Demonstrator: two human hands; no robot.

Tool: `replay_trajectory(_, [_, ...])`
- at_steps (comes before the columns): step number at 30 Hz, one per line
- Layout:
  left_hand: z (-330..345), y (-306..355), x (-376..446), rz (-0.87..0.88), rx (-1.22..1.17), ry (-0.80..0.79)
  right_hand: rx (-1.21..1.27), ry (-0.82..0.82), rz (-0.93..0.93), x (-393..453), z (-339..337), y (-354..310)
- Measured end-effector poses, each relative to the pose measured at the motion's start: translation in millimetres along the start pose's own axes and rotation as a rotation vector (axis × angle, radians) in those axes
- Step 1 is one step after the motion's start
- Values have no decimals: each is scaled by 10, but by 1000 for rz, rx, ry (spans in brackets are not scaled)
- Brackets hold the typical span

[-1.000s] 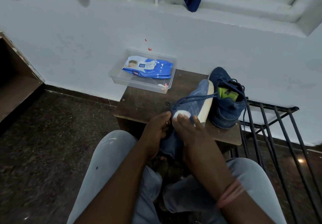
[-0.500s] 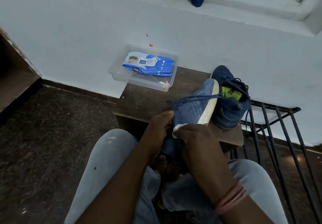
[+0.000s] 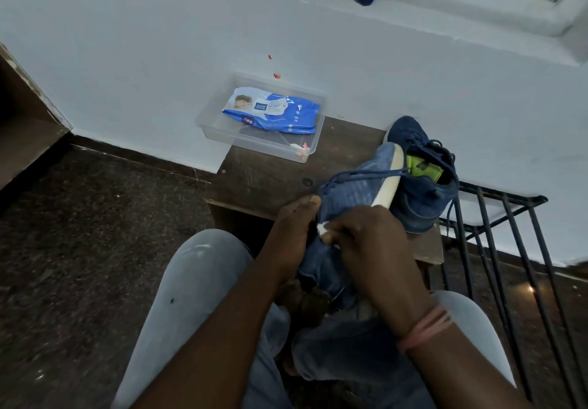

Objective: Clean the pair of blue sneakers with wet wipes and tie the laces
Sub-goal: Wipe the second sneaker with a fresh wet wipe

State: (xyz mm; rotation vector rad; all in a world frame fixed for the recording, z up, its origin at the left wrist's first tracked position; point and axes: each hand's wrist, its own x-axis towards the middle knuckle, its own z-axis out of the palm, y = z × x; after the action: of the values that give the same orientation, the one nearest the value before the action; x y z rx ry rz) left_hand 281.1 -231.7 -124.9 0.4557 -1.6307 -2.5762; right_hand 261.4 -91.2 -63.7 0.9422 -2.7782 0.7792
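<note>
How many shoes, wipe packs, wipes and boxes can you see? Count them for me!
Blue sneakers: 2, one held in the hands, one standing on the stool
Wipe packs: 1, the blue pack
Loose wipes: 1, the white wipe in the right hand
Clear boxes: 1, the plastic box
Total: 5

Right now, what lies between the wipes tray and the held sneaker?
In the head view, only bare dark tabletop lies between the tray and the sneaker that the left hand holds; one blue lace crosses its near end.
</note>
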Motion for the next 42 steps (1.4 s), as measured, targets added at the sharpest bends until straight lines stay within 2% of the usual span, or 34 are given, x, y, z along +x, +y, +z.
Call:
replay_trajectory(6, [4,-15,-47,67,146,8,42,189,120,363,71,90])
replay_trajectory(10, [-29,-38,10,28,68,31,-53,61,-30,-49,102,2])
replay_trajectory(13, [-18,-41,37,31,64,28,-105,-17,-57,-138,62,-42])
replay_trajectory(19, [2,-66,8,156,212,-5,7,156,38,371,19,134])
replay_trajectory(24, [-18,-39,17,68,104,26,22,11,-49,-88,83,-99])
replay_trajectory(30, [42,-102,26,37,0,74,71,177,41,305,127,3])
replay_trajectory(37, [30,-107,59,-29,-115,41,-14,51,-4,-106,125,6])
replay_trajectory(42, [51,-118,21,109,134,34,-5,196,65,325,88,126])
